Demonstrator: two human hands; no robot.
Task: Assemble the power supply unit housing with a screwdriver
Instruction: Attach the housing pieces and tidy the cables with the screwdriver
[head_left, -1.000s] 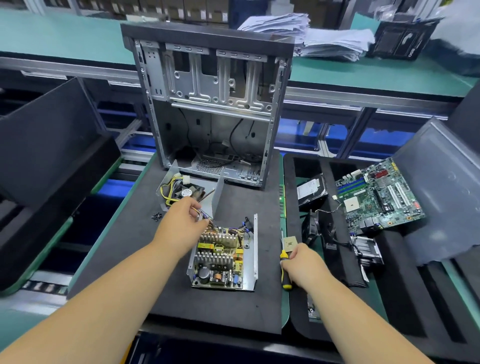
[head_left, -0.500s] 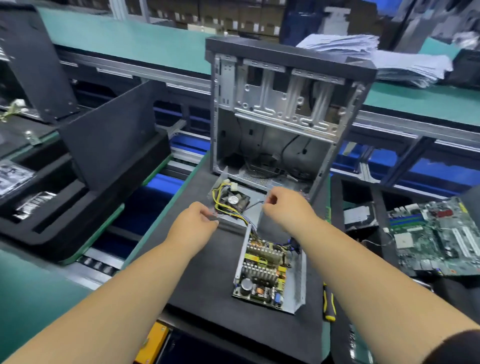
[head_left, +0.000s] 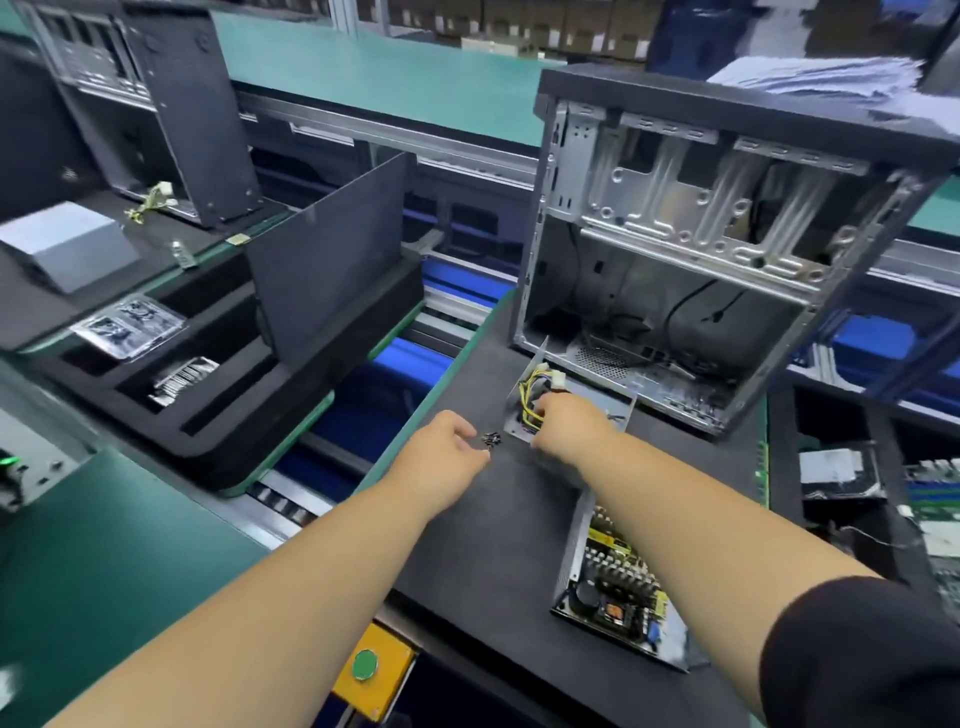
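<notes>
Gripping PSU cover (head_left: 574, 410) with right hand (head_left: 566, 423); left hand (head_left: 447, 449) loosely open beside screws (head_left: 492, 439), mat (head_left: 498, 545) left edge.

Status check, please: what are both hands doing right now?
Left hand open beside screws. Right hand gripping housing cover. Nothing blocking.

Both arms are stretched forward; the left hand (head_left: 444, 451) is held loosely curled, the right hand (head_left: 563, 423) is curled downward.
</notes>
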